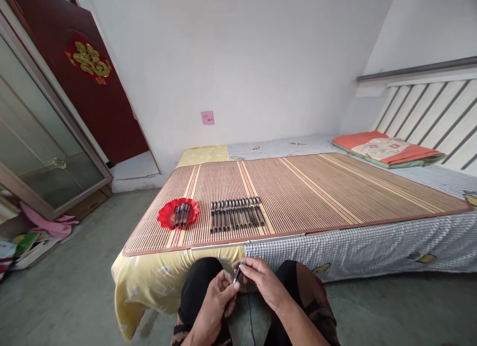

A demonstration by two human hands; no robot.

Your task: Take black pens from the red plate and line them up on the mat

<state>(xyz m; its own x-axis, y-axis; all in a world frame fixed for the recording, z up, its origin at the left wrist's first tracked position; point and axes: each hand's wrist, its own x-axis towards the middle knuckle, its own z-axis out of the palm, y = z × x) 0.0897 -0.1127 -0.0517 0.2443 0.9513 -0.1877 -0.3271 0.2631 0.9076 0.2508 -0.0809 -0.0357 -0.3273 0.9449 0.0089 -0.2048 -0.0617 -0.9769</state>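
Above my knees, a dark pen is held between both hands, tilted with its upper end to the right. My left hand pinches the lower end with thumb and fingers. The upper end sits between the thumb and fingers of my right hand. My fingers cover part of the pen, so I cannot tell whether its cap is on. Ahead on the bed mat lies a neat row of several pens, side by side. Left of the row, a red scalloped plate bears several more pens.
A striped woven mat covers the bed, its front edge just past my hands. At the back right is a folded orange-and-green quilt by a white railing. A glass-panelled door stands at left. A pink note is on the wall.
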